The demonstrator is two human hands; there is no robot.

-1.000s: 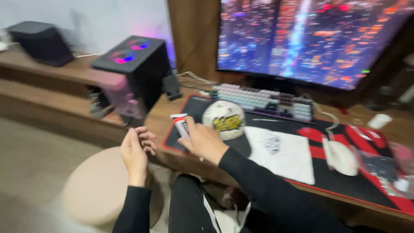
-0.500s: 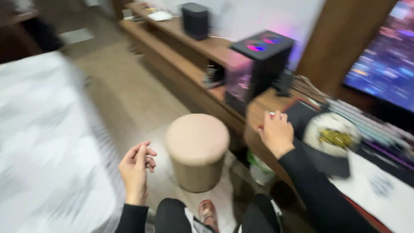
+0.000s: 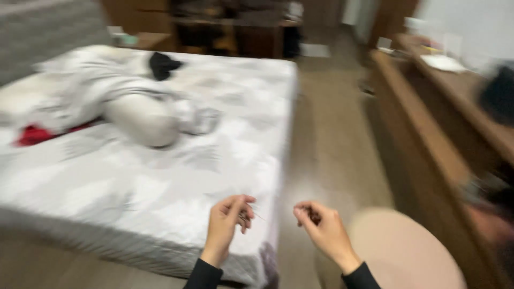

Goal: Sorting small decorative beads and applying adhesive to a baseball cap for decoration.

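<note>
A thin, pale, needle-like sliver (image 3: 257, 215) is pinched between the curled fingertips of the left hand (image 3: 229, 222), its tip projecting beyond them. It is judged light, stiff and easily dropped; best gripped mid-shaft. The right hand (image 3: 321, 230) is loosely closed; its contents are hidden. Blur obscures detail.
</note>
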